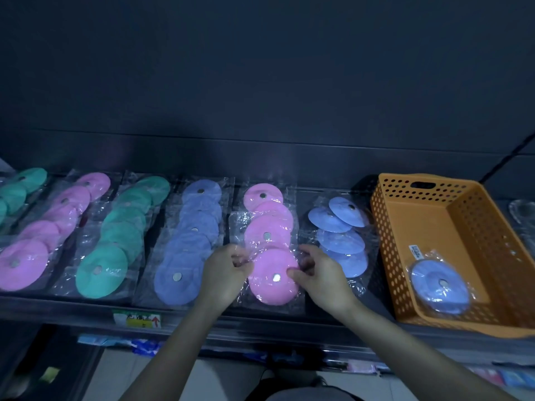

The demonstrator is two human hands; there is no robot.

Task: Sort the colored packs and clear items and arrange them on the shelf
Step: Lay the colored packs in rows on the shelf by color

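Observation:
A pink round pack in clear wrap lies at the front of a pink row on the shelf. My left hand pinches the wrap at its left edge. My right hand grips its right edge, thumb on the pink disc. Behind it lie more pink packs. To the left run rows of blue packs, green packs and pink packs. Right of my hands sits a loose pile of blue packs.
An orange perforated basket stands at the right on the shelf, with one blue pack inside. A clear item shows at the far right edge. More green packs lie far left. A lower shelf holds other goods.

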